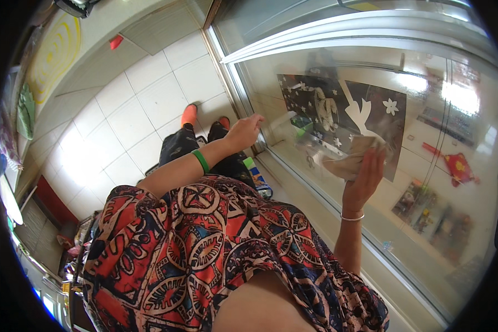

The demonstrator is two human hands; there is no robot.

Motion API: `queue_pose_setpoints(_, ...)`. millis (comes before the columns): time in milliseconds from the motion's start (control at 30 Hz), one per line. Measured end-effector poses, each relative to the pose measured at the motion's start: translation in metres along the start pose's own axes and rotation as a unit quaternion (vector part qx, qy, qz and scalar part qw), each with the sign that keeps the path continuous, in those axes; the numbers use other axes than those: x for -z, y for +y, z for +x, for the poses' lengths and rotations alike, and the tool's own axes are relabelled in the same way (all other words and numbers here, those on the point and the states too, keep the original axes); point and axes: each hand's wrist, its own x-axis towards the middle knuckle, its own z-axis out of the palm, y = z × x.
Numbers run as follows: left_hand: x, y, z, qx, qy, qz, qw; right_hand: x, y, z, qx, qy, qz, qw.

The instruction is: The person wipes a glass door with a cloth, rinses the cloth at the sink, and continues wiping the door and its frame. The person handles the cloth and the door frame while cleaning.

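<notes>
My right hand (365,176), with a thin bracelet at the wrist, presses a beige cloth (355,157) against a large glass panel (310,72). Beneath and around the cloth, a dark decoration (383,105) with white flowers and figures shows on the panel; the cloth hides part of it. My left hand (245,133) hovers over my legs, near the metal frame (243,91) of the glass. Its fingers are curled, and nothing shows in them. A green band (200,161) circles my left forearm.
Pale floor tiles (149,86) lie left of the glass, with my orange shoes (189,114) on them. A blue and green package (258,178) stands low by the frame. Along the left are a counter edge (99,39) and a green cloth-like item (26,112). Bright reflections cover parts of the glass.
</notes>
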Motion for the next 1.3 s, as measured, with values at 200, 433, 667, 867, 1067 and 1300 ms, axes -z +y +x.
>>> queue_pose_setpoints(200, -0.032, 0.007, -0.02, -0.007, -0.015, -0.009, 1.0, -0.048, 0.048, -0.128, -0.005, -0.646, -0.006, 0.763)
queue_pose_setpoints(433, -0.053, -0.014, -0.033, 0.069, 0.061, -0.037, 0.995, -0.204, 0.006, -0.128, 0.435, -0.414, -0.275, 0.751)
queue_pose_setpoints(667, -0.08, 0.017, -0.022, 0.067, 0.088, -0.113, 0.987, -0.24, -0.108, 0.116, 0.403, -0.287, -0.405, 0.769)
queue_pose_setpoints(867, -0.1, -0.011, -0.055, 0.129, 0.16, -0.17, 0.964, -0.262, -0.014, -0.104, 0.545, -0.365, -0.257, 0.71)
queue_pose_setpoints(1067, -0.107, 0.001, -0.062, 0.127, 0.194, -0.211, 0.95, -0.285, -0.029, -0.004, 0.422, -0.448, -0.237, 0.752)
queue_pose_setpoints(1300, -0.084, 0.045, -0.041, 0.032, 0.135, -0.22, 0.966, -0.261, -0.085, 0.116, 0.238, -0.436, -0.062, 0.866)
